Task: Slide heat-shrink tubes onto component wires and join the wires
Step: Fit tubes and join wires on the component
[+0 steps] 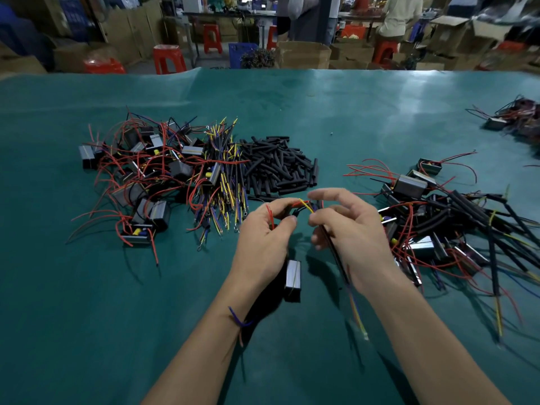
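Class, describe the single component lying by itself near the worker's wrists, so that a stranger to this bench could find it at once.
Start at the green table mat and find the left hand. Just below its heel, between both forearms, lies one small dark block component with a pale face. Unlike the components tangled in the piles to either side, it lies alone.

A green mat (pixel 292 97) covers the counter, catching soft glare on its right half. Beyond its far edge stand red stools (pixel 169 58), a blue crate (pixel 238 54) and open cardboard boxes (pixel 304 54). Farther back, people sit at a long table (pixel 228 13), blurred in dim light.
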Tool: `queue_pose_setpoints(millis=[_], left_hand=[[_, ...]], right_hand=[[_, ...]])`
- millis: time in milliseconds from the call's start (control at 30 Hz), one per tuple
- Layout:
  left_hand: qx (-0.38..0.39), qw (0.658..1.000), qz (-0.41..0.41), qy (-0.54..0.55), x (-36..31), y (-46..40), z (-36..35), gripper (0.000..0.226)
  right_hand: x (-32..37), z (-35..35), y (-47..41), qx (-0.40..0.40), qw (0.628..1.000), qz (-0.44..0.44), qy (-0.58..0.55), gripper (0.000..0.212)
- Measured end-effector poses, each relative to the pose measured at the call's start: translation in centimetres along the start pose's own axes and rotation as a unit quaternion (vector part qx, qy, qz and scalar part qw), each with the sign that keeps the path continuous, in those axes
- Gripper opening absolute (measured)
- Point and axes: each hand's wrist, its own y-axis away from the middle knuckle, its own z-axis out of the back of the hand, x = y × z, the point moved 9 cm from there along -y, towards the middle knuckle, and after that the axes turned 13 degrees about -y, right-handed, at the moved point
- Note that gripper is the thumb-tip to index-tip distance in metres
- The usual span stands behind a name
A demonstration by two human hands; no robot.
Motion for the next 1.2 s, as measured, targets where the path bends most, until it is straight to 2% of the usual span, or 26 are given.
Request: queue_pose_setpoints(millis=[100, 233, 333, 500, 600, 700, 900, 1100, 1200], left_hand=[[0.001, 1.000, -0.003, -0.015, 0.0, 0.1, 0.0, 0.032], [0.016, 1.000, -0.008, 0.012, -0.2, 0.2, -0.2, 0.011], [0.012, 1.000, -0.017, -0.002, -0.2, 0.1, 0.0, 0.015], [0.009, 0.999, -0.029, -0.024, -0.6, 0.3, 0.2, 0.014], [-0.018, 0.995, -0.060, -0.074, -1.1, 0.5, 0.6, 0.012], [-0.045, 0.989, -0.092, -0.105, -1.7, 0.8, 0.8, 0.008], [-0.049, 0.986, -0.110, -0.114, -1.7, 0.9, 0.7, 0.003], [-0.047, 0.988, -0.099, -0.106, -1.1, 0.6, 0.6, 0.016], [-0.041, 0.985, -0.120, -0.120, -1.5, 0.7, 0.5, 0.012]], right_hand=[[0.6, 0.1, -0.2, 0.013, 0.997, 0.023, 0.079, 0.037], [1.3, 0.2, -0.2, 0.025, 0.989, 0.051, 0.133, 0.038], [1.8, 0.0, 0.0, 0.044, 0.981, 0.065, 0.178, 0.032], [2.3, 0.2, 0.1, 0.033, 0.969, 0.099, 0.224, 0.027], [2.4, 0.2, 0.1, 0.025, 0.963, 0.124, 0.239, 0.026], [2.4, 0.1, 0.3, 0.020, 0.960, 0.142, 0.240, 0.025], [2.0, 0.1, 0.3, 0.011, 0.966, 0.136, 0.218, 0.024], [2.1, 0.2, 0.4, 0.001, 0.970, 0.137, 0.199, 0.023], [1.8, 0.1, 0.5, -0.013, 0.976, 0.122, 0.182, 0.026]])
